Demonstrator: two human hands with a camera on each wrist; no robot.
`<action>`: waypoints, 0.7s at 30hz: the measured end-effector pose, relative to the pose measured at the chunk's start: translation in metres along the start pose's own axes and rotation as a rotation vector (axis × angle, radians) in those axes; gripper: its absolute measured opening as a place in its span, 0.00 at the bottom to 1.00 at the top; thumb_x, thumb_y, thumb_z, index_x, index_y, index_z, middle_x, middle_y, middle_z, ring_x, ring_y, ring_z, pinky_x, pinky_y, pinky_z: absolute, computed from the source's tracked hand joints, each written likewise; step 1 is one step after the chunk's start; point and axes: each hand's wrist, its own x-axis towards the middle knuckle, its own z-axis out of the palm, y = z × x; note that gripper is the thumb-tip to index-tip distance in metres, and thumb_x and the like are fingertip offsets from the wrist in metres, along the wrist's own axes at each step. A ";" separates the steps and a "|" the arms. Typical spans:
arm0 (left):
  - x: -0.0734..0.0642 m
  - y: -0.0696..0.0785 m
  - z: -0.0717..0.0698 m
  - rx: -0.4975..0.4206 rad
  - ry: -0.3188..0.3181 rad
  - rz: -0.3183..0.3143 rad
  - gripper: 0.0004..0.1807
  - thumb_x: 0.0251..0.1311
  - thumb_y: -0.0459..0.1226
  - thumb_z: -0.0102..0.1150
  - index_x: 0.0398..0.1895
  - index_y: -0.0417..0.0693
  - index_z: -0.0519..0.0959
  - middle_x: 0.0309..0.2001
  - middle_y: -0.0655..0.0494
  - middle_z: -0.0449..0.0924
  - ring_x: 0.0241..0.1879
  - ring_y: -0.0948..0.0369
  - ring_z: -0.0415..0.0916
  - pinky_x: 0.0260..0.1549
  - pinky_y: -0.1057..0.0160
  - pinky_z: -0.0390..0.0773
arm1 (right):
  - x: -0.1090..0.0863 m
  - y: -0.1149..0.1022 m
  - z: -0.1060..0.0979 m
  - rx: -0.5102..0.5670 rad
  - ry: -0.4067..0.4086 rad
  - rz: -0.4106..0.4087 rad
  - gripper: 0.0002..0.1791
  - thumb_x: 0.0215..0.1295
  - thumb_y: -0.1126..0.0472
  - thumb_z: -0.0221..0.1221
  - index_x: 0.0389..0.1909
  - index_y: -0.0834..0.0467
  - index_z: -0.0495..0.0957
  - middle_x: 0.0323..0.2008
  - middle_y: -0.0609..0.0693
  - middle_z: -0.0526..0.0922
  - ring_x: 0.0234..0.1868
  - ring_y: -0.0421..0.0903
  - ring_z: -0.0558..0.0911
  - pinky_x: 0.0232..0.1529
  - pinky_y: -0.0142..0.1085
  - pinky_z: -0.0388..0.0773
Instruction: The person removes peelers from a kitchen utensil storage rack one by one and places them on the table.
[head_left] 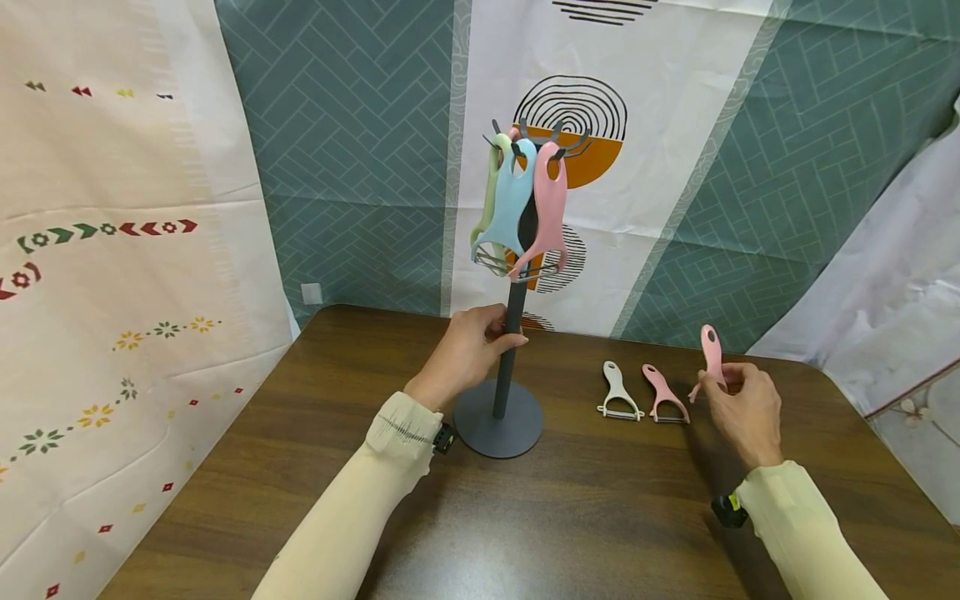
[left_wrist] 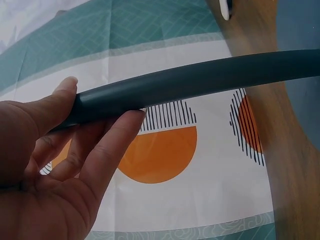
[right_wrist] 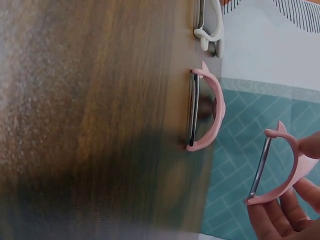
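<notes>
My left hand (head_left: 471, 343) grips the dark post of a hook stand (head_left: 507, 375), thumb on one side and fingers on the other. From the stand's top hooks hang a blue peeler (head_left: 513, 200), a pink peeler (head_left: 551, 192) and a green peeler (head_left: 491, 196); a bit of pink shows behind them. At the right, my right hand (head_left: 746, 408) pinches another pink peeler (right_wrist: 280, 192), held above the table with its handle up. A white peeler (head_left: 615, 387) and a pink peeler (head_left: 663, 392) lie side by side on the table, left of that hand.
The brown wooden table (head_left: 585, 517) ends at a back edge against a patterned curtain (head_left: 360, 167). A cream cloth with small motifs (head_left: 135, 292) hangs at the left. The stand's round base (head_left: 517, 437) sits left of the two lying peelers.
</notes>
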 end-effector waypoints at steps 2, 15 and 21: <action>0.000 0.000 0.000 0.004 0.002 0.000 0.08 0.68 0.41 0.65 0.34 0.47 0.79 0.33 0.52 0.87 0.33 0.56 0.83 0.32 0.64 0.77 | 0.000 0.000 0.000 -0.004 -0.009 0.003 0.28 0.72 0.49 0.57 0.57 0.71 0.75 0.48 0.68 0.77 0.49 0.62 0.74 0.41 0.44 0.64; -0.001 0.000 0.001 -0.008 0.002 0.002 0.09 0.68 0.41 0.64 0.33 0.47 0.78 0.31 0.52 0.87 0.29 0.56 0.80 0.27 0.64 0.74 | 0.002 0.005 0.002 -0.027 -0.070 0.029 0.30 0.73 0.49 0.57 0.59 0.73 0.73 0.49 0.69 0.77 0.50 0.64 0.74 0.40 0.44 0.67; -0.001 0.001 0.001 0.003 0.002 0.000 0.09 0.68 0.40 0.65 0.33 0.47 0.78 0.31 0.52 0.87 0.27 0.62 0.77 0.28 0.65 0.74 | 0.004 0.007 0.003 -0.044 -0.091 0.039 0.29 0.73 0.50 0.56 0.59 0.73 0.73 0.48 0.70 0.78 0.47 0.63 0.75 0.38 0.43 0.68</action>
